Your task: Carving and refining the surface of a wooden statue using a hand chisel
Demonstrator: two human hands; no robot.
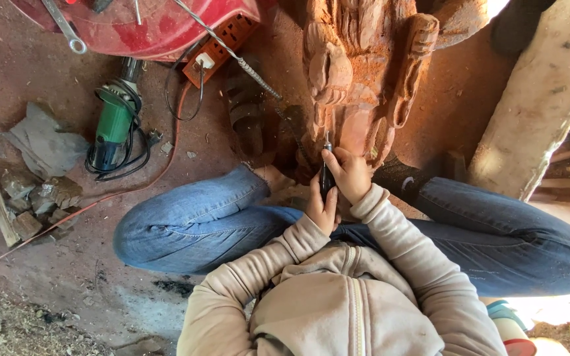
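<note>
A reddish wooden carving (357,72) stands in front of me between my knees. Both hands hold a slim dark rotary tool handpiece (326,173) whose tip touches the carving's lower part. My right hand (349,173) grips it near the tip, and my left hand (322,207) wraps its lower end. A braided flexible shaft (239,59) runs from the upper left down toward the tool. I sit cross-legged in blue jeans and a beige hooded jacket.
A green angle grinder (113,125) with a coiled black cable lies on the dirt floor at left. Above it are an orange power strip (222,46), a red curved metal thing (153,26) with a wrench (67,29), and wood offcuts (34,198). A pale log (536,99) leans at right.
</note>
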